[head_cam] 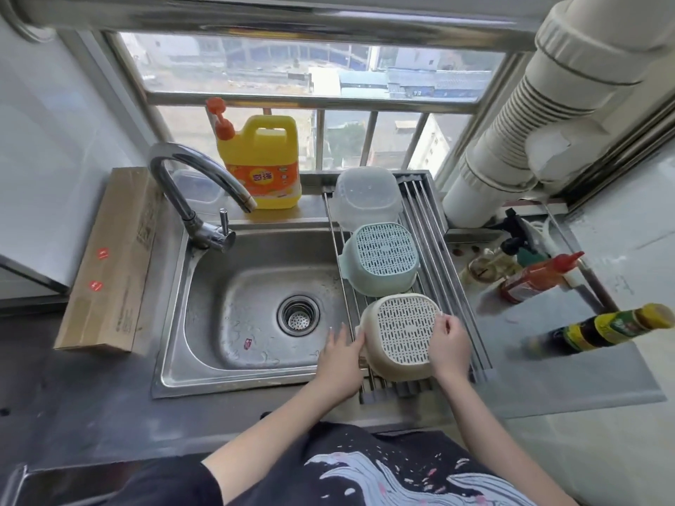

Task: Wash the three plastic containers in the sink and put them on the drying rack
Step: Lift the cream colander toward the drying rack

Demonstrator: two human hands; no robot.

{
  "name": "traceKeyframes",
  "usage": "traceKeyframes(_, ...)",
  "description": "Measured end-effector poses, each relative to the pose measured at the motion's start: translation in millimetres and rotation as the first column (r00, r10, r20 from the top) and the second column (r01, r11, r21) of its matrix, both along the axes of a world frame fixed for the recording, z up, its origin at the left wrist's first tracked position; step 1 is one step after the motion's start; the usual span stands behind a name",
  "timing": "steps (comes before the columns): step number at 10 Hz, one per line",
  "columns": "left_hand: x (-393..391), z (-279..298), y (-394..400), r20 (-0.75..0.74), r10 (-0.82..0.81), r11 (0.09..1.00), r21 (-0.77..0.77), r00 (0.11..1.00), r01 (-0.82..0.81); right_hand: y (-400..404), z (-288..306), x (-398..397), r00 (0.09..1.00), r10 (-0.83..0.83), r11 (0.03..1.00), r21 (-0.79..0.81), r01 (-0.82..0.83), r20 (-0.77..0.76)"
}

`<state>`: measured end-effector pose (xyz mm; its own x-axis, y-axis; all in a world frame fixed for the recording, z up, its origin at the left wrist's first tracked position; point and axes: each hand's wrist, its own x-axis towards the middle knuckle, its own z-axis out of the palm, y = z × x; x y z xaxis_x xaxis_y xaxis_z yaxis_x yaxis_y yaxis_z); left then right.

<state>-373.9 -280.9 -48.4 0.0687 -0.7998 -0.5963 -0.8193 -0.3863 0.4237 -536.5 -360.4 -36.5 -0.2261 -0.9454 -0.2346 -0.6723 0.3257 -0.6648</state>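
The cream perforated plastic strainer basket (pixel 400 332) is set upside down at the lower centre-right of the frame, on the near end of the steel roll-up drying rack (pixel 449 250), its holed base turned up, presumably so that water can run off; it is held from both sides, the left hand (pixel 341 356) laid against its left wall with the fingers nearly straight, the right hand (pixel 451 345) curled over its right rim with the fingertips pinching the edge, a hold that looks meant for steadying it on the bars. Above it in the frame the pale blue perforated plastic basket (pixel 380 259) is also inverted on the rack; further up, the clear plastic container (pixel 365 195) is placed mouth down as well, so all three are on the rack and the task is judged nearly finished. To the left the stainless steel sink (pixel 237 286) is seen drained, the curved chrome tap (pixel 197 184) swung over its upper left corner; the yellow detergent jug (pixel 263 162) is kept on the sill behind.
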Motion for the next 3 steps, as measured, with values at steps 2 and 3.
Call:
traceKeyframes(2,-6.4,0.2,0.0,-0.025,0.086,0.996,0.039,0.996,-0.085,-2.8,-5.5,-1.6,0.976,0.122,0.991,-0.024,-0.128,-0.18)
traceKeyframes(3,2.7,-0.1,-6.7,-0.048,0.169,0.982,-0.074,0.985,-0.172,-9.6,-2.4,-6.1,0.994,0.056,0.995,-0.076,-0.063,-0.099)
